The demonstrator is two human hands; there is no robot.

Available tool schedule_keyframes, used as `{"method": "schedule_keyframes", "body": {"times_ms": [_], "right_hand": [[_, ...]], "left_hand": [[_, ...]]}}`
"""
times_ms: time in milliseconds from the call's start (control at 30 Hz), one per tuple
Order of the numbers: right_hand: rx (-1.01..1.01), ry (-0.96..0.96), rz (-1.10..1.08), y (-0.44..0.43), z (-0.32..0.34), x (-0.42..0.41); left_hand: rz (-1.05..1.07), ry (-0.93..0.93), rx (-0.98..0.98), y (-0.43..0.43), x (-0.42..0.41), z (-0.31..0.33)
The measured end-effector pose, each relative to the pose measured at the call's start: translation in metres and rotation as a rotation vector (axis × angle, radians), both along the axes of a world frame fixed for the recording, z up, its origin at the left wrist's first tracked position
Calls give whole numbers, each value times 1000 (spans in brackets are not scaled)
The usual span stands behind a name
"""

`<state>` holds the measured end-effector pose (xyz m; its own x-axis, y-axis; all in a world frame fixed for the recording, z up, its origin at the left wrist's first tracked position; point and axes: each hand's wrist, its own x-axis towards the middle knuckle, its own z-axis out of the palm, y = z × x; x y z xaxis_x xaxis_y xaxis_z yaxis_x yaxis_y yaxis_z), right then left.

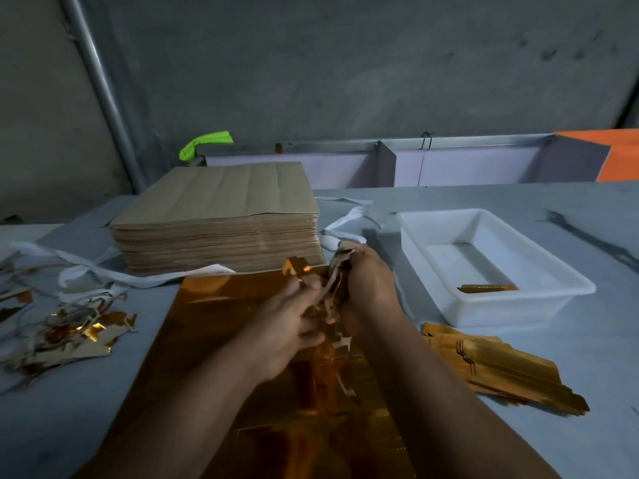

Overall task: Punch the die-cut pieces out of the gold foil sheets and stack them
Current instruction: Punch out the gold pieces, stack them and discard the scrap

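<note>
A gold foil sheet (pixel 221 323) lies flat on the table in front of me, under both forearms. Above its far edge my left hand (pixel 287 326) and my right hand (pixel 366 285) both grip a crumpled strip of gold foil scrap (pixel 337 271) between them. A fanned stack of punched-out gold pieces (pixel 498 368) lies to the right of the sheet. A tall stack of sheets, brown backs up (pixel 221 216), stands beyond the foil sheet.
A white plastic tray (pixel 570 281) at the right holds a few gold pieces (pixel 487 288). A heap of gold foil scraps (pixel 69 337) and white strips (pixel 103 271) lies at the left. A grey wall and metal rail stand behind the table.
</note>
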<state>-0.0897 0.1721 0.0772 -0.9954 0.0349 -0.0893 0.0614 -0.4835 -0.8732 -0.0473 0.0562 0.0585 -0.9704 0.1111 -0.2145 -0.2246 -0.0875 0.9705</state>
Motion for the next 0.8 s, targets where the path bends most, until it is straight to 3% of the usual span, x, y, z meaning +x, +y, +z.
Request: {"method": "schedule_keyframes", "body": {"times_ms": [67,133,200,333,433,567,667,800], "right_hand": [[-144,2,24,-3,0,-2],[-146,-11,5,-4,-3,-4],[-44,-41,-32,-3,-8,-4],[332,-32,-1,-2,-17,-6],[488,-8,17,0,-21,-7],[465,-24,47,0,-24,-6],[359,-84,23,-4,-31,-3],[66,-191,296,-6,-42,4]], "left_hand": [[-39,-17,46,11,1,-11],[-70,-42,145,19,-1,-14],[-21,-80,127,22,-3,-12],[132,-163,-121,20,-14,-10],[245,-195,-82,12,-27,-5],[382,-177,1,-4,-45,-3],[454,-187,173,-11,-50,1],[407,-179,312,-3,-49,1]]}}
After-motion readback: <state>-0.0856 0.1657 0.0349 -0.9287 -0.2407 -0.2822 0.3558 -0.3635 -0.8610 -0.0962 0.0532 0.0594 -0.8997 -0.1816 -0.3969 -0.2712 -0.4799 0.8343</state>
